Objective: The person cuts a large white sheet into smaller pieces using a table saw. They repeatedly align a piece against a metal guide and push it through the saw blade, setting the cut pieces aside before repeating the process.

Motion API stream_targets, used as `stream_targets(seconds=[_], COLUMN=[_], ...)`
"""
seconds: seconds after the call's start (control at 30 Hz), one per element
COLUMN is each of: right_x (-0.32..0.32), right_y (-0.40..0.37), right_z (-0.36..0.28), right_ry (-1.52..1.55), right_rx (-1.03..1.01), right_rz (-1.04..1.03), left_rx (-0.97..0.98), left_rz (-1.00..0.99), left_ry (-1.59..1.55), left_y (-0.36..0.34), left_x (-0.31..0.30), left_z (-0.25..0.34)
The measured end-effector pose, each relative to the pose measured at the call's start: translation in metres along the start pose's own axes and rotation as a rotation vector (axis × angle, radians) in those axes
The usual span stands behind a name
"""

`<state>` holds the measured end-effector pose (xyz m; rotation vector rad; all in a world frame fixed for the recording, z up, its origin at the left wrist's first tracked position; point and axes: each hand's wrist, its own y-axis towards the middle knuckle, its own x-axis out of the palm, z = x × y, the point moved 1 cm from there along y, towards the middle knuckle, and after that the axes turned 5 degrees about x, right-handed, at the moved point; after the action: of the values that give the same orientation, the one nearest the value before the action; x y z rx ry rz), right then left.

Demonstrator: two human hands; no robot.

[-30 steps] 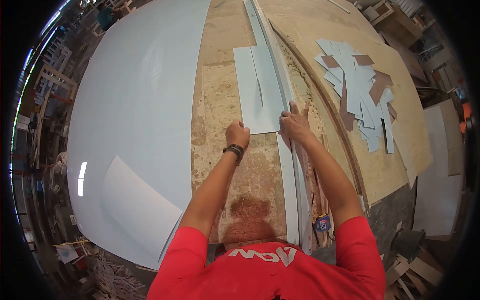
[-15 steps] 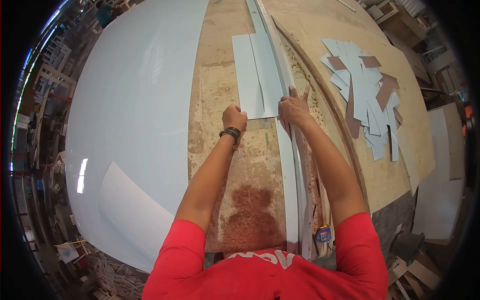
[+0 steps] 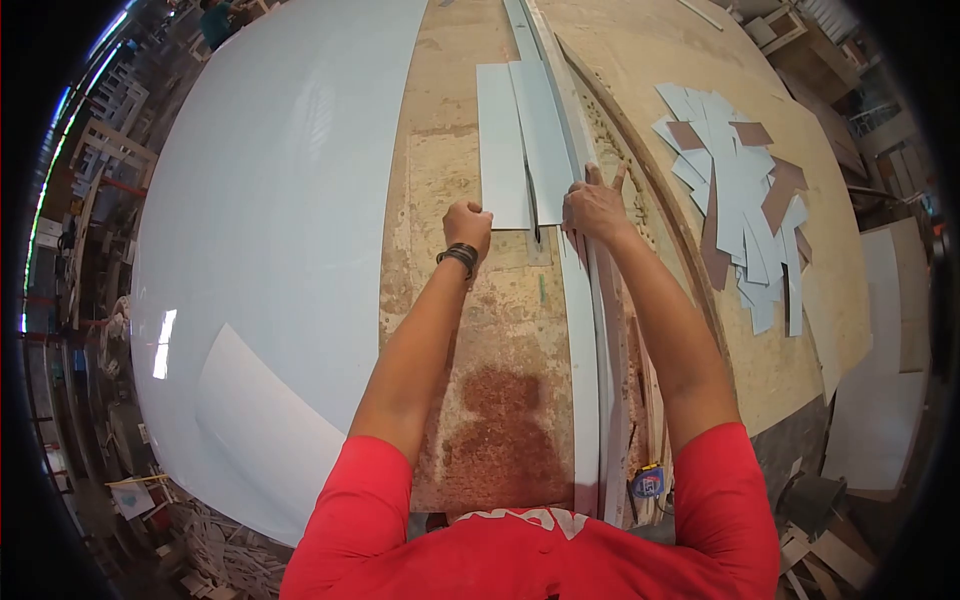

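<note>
Two pale blue-white sheet pieces lie side by side on the worn wooden table (image 3: 440, 290), split by a dark gap that runs to their near edge. My left hand (image 3: 467, 224) pinches the near left corner of the left piece (image 3: 500, 150). At the near right corner of the right piece (image 3: 542, 140), my right hand (image 3: 597, 208) has its thumb side on the sheet and some fingers raised over the long straight rail (image 3: 560, 90). A dark blade-like part (image 3: 537, 232) shows at the near end of the gap.
A large glossy pale sheet (image 3: 280, 200) covers the left side, its near corner curled. On the right, blue-white and brown offcuts (image 3: 740, 200) lie piled on a board. A tape measure (image 3: 648, 480) is near my right upper arm. Another person (image 3: 214, 24) is at the far left.
The gap between the pieces now reaches their near edge, where the dark part has come into view. Both pieces sit slightly farther away, and my right hand has shifted slightly right.
</note>
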<state>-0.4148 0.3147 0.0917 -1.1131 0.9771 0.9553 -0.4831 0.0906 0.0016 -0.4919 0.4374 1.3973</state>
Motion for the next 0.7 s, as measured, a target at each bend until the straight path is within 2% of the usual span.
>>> stream_targets(seconds=[0.17,0.27,0.33,0.4,0.53,0.6,0.63,0.7], right_x=[0.000,-0.004,-0.011,-0.016,-0.025,-0.014,-0.017,-0.027], right_y=[0.028,0.046,0.064,0.082,0.117,0.143,0.150,0.153], right_z=[0.007,0.010,0.012,0.013,0.019,0.026,0.031,0.040], right_ry=[-0.021,-0.023,-0.024,-0.023,-0.053,-0.041,-0.041,0.009], right_rx=[-0.016,-0.021,-0.019,-0.015,-0.012,-0.036,-0.047,0.126], right_rz=[0.026,0.026,0.033,0.011,0.031,0.258,0.273,0.583], left_rx=[0.076,0.053,0.023,-0.086,-0.305,-0.469,-0.462,-0.544], left_rz=[0.086,0.138,0.077,0.045,-0.001,-0.045,-0.028,-0.110], left_ry=[-0.116,-0.064,-0.117,-0.186,-0.256,-0.416,-0.419,-0.551], left_y=[-0.015,-0.056,-0.097,-0.148,-0.235,-0.265,-0.277,-0.298], left_x=[-0.052,-0.095,-0.124,-0.157,-0.206,-0.225,-0.228,-0.232], left_z=[-0.042,-0.088,-0.114,-0.106,-0.133,-0.114,-0.117,-0.118])
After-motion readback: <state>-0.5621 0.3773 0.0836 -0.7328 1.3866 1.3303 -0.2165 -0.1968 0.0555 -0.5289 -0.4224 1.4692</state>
